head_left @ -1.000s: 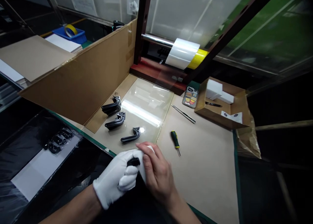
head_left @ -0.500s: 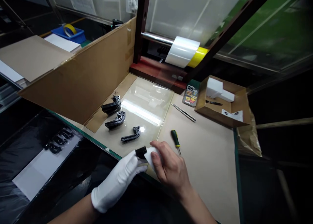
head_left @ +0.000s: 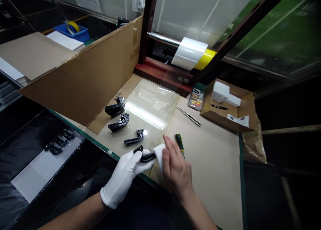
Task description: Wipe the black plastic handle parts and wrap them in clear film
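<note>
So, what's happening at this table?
A person's gloved left hand holds a curved black part, and their bare right hand holds a white cloth-like piece at its end. Similar black parts lie on the table beyond, with a screwdriver and tweezers farther right.

At the frame's lower right, the tabletop (head_left: 217,180) leaves the right hand (head_left: 177,164) open room to pass. The screwdriver (head_left: 179,142) lies just beyond that hand; left of centre, black levers (head_left: 118,123) and a cardboard panel (head_left: 90,73) stand in the way.
</note>
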Demonstrator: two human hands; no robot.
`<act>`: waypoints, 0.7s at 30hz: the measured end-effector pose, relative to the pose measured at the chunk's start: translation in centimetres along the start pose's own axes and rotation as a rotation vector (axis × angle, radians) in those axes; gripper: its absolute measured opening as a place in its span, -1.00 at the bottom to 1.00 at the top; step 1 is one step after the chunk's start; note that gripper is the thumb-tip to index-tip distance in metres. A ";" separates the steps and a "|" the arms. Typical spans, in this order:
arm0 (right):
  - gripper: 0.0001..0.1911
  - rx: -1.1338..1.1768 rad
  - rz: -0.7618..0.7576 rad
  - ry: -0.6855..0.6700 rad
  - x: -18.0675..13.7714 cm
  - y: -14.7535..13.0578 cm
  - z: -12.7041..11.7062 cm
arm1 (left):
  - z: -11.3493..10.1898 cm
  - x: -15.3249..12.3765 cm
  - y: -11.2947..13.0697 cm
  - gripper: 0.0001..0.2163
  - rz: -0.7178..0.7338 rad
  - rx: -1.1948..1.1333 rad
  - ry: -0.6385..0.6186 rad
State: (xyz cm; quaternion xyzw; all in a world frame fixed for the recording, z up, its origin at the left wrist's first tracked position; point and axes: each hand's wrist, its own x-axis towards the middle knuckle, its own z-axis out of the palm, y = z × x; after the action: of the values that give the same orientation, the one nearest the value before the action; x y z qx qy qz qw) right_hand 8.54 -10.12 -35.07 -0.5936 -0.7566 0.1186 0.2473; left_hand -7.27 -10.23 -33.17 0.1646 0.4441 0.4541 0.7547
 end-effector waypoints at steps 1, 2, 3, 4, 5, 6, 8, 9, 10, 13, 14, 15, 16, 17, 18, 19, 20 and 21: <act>-0.50 0.009 -0.055 -0.026 0.0 -0.3 -0.1 | 0.0 0.0 0.2 -0.72 0.015 0.029 0.000; -0.47 0.033 -0.132 -0.073 0.1 -0.4 -0.3 | -0.1 0.0 0.4 -0.73 0.022 0.058 -0.006; -0.46 0.053 -0.198 -0.107 0.2 -0.3 -0.6 | -0.1 0.0 0.5 -0.73 0.023 0.080 -0.019; -0.46 0.045 -0.210 -0.105 0.5 0.1 -1.0 | -0.2 0.0 0.8 -0.72 0.024 0.092 -0.035; -0.48 0.006 -0.152 -0.070 0.9 0.8 -1.5 | -0.4 -0.1 1.0 -0.70 0.022 0.102 -0.054; -0.51 -0.043 -0.043 -0.022 1.3 1.7 -2.0 | -0.5 -0.2 1.2 -0.68 0.020 0.127 -0.074; -0.57 -0.067 0.218 0.072 2.0 3.5 -3.2 | -0.9 -0.5 1.6 -0.67 0.087 0.293 -0.084; -0.56 -0.007 0.318 0.087 2.1 4.2 -3.8 | -1.1 -0.7 1.7 -0.70 0.157 0.428 -0.086; -0.55 0.101 0.373 0.057 2.0 4.5 -4.3 | -1.3 -0.9 1.8 -0.72 0.233 0.562 -0.088; -0.54 0.435 0.384 -0.297 0.6 4.1 -5.4 | -2.0 -1.3 1.3 -0.77 0.413 0.800 -0.075; -0.55 0.475 0.384 -0.455 0.0 3.8 -5.6 | -2.2 -1.3 1.1 -0.77 0.438 0.820 -0.066; -0.56 0.480 0.396 -0.573 -0.5 3.6 -5.7 | -2.3 -1.3 1.0 -0.77 0.447 0.832 -0.059; -0.57 0.464 0.433 -0.629 -1.0 3.5 -5.7 | -2.3 -1.3 0.8 -0.78 0.446 0.838 -0.053; -0.57 0.443 0.485 -0.627 -1.3 3.4 -5.7 | -2.2 -1.3 0.7 -0.79 0.429 0.827 -0.050; -0.56 0.435 0.538 -0.592 -1.5 3.4 -5.6 | -2.1 -1.2 0.7 -0.81 0.394 0.787 -0.046; -0.54 0.449 0.578 -0.552 -1.6 3.5 -5.4 | -1.8 -1.0 0.7 -0.84 0.336 0.716 -0.049; -0.53 0.477 0.597 -0.527 -1.8 3.4 -5.2 | -1.6 -0.9 0.6 -0.86 0.255 0.620 -0.056; -0.54 0.503 0.595 -0.518 -2.0 3.3 -5.0 | -1.3 -0.8 0.6 -0.86 0.165 0.508 -0.068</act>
State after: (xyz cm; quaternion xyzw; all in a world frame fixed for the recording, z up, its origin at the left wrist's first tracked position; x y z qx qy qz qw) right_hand 14.24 -11.71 -32.82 -0.6572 -0.5381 0.5084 0.1418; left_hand -8.76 -10.76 -33.09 0.3994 0.5031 0.3821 0.6643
